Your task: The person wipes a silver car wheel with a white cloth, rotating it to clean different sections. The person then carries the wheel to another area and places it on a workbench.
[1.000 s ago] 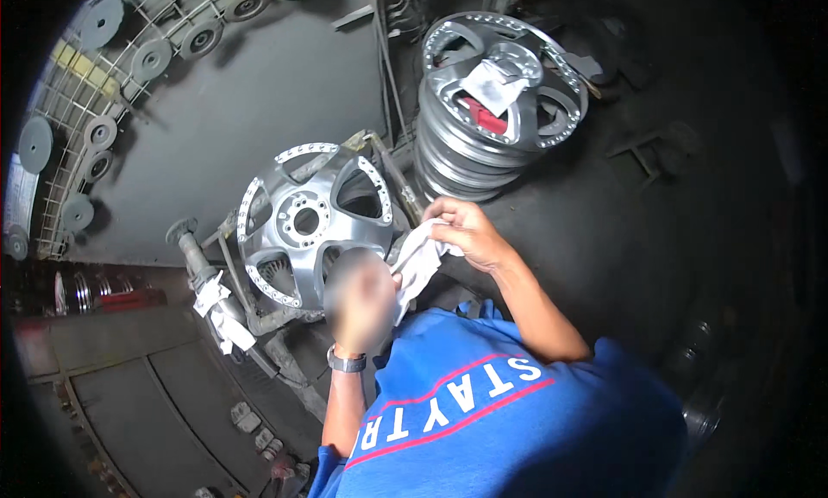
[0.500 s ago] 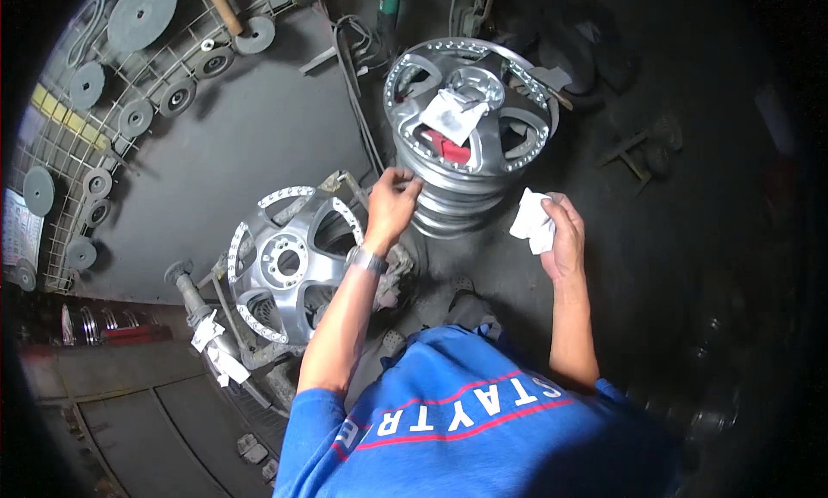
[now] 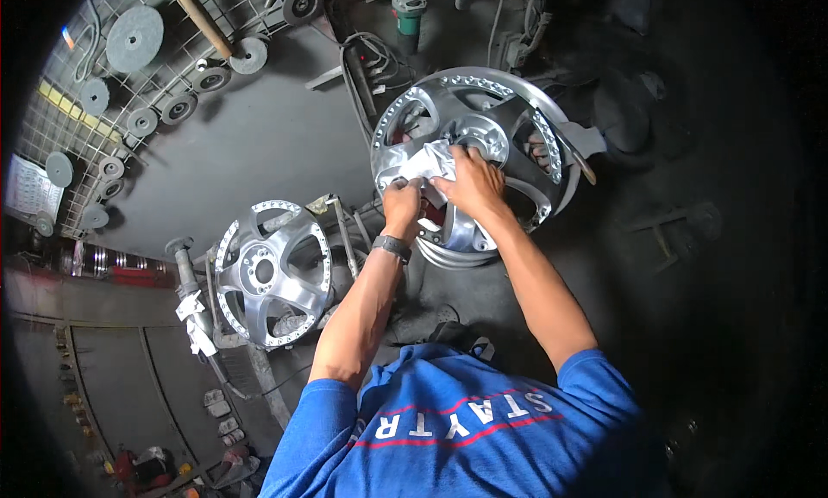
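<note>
A large silver wheel rim [image 3: 448, 117] lies face up in front of me, on top of at least one more rim. My right hand [image 3: 476, 186] is closed on a crumpled white cloth [image 3: 431, 160], holding it against a spoke beside the hub. At the rim's near left edge, my left hand [image 3: 402, 208] has its fingers curled together at the cloth's lower corner, seemingly pinching it. Part of a red object [image 3: 435, 215] shows through the opening below the cloth. A second silver rim [image 3: 295, 293] sits on a stand to the left of my left forearm.
Grinding discs [image 3: 135, 39] hang on a wire rack at the upper left. A green power tool [image 3: 409, 19] stands beyond the rim, near looped cables. Left of the second rim is a cloth-wrapped metal tool [image 3: 195, 313]. A metal stand [image 3: 664, 231] stands on the right.
My right hand has brought its white cloth up and left from beside the stack onto the rim's face. My left hand has shifted slightly downward, now meeting the cloth. The view has shifted.
</note>
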